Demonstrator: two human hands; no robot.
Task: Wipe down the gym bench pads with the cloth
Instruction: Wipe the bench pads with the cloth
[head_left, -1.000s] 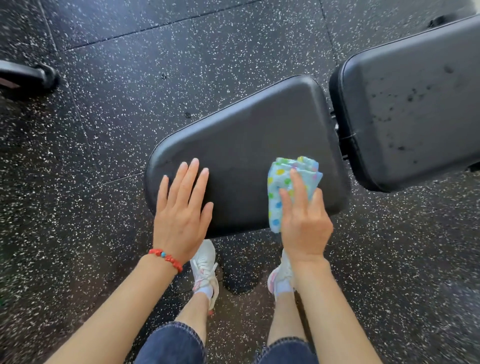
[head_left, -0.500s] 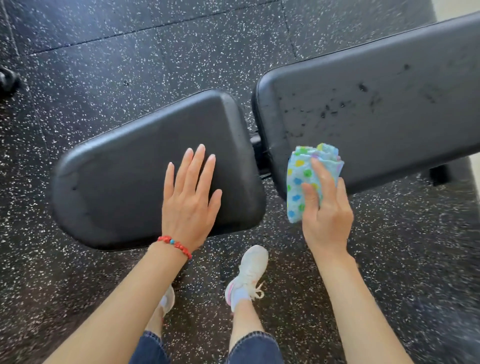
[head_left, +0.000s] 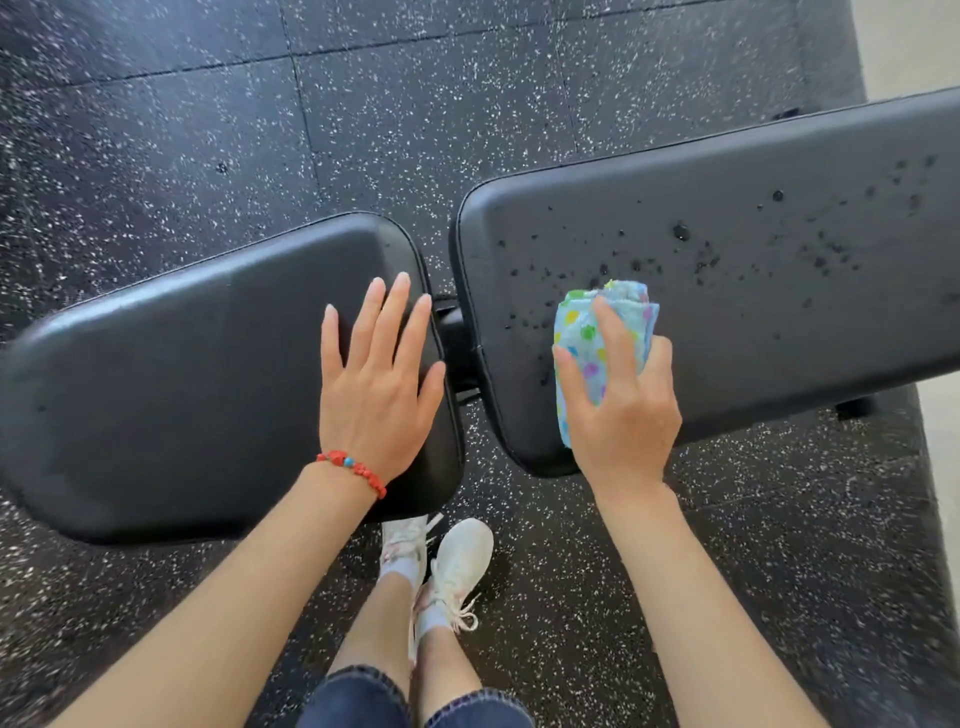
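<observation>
The right hand (head_left: 621, 410) grips the folded cloth (head_left: 597, 343) on the spotty long pad (head_left: 753, 270) (ready to rub); the left hand (head_left: 376, 384) lies flat, fingers straight, steadying the seat pad (head_left: 182, 374).

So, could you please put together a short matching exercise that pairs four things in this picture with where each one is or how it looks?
Things:
1. left hand
2. cloth
3. long back pad
4. bracelet

States:
A. dotted with dark specks
B. red beads, on the left wrist
C. flat on the seat pad
D. folded, gripped by the right hand

Pairs: 1-C, 2-D, 3-A, 4-B
</observation>
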